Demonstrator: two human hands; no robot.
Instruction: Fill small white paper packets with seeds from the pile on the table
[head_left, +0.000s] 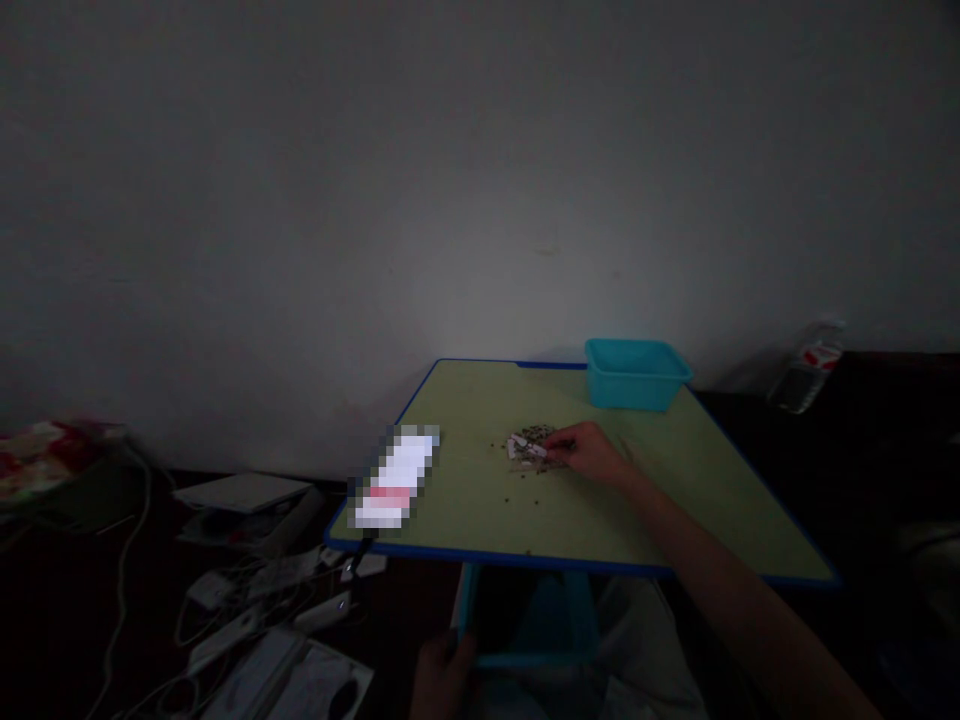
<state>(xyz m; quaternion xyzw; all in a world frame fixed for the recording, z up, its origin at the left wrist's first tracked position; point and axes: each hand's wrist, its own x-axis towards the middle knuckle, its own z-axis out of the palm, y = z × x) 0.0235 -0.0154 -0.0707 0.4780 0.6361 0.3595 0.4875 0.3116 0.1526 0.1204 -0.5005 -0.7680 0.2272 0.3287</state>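
Counting two bins: upper bin [631, 392] at the table's [465, 395] far right corner, lower bin [536, 659] below its near edge; one phone [399, 472] on its left. Pinching one pale strip [529, 447] at the mid-table pile [538, 432] with right hand [589, 448], fingertips nearly meeting; touching lower bin with left hand [444, 672], finger closure too dim to tell. Seeing cables [247, 605] left of the table, bottle [810, 370] right; spanning its near edge with right forearm [720, 575].
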